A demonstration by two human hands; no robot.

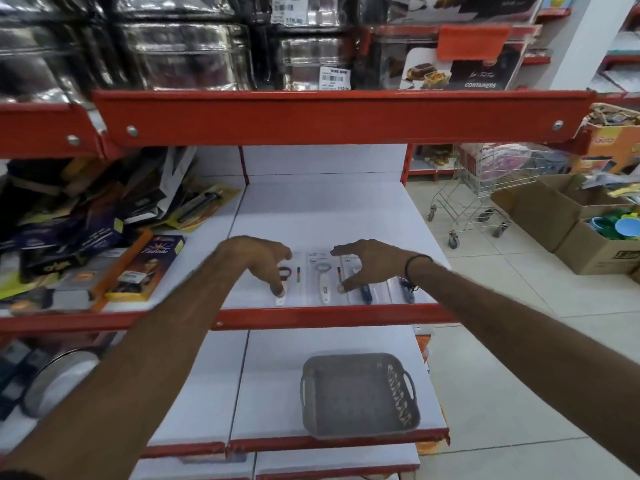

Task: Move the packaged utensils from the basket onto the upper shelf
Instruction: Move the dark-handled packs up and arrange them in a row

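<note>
Several packaged utensils lie side by side near the front edge of the white upper shelf [329, 209]: a white-handled one [325, 284] in the middle, a dark blue one [366, 295] and another blue one [408, 293] to the right. My left hand [263, 261] hovers over the leftmost package [281, 299], one fingertip touching it, fingers apart. My right hand [370, 263] is spread above the packs right of centre, thumb tip down on one. The grey plastic basket [358, 393] stands on the shelf below with nothing visible inside.
Boxed kitchen goods [145, 268] crowd the shelf section to the left. Steel containers [187, 53] fill the shelf above, behind a red rail [332, 116]. A wire trolley [474, 199] and cardboard boxes [571, 216] stand on the tiled floor at right.
</note>
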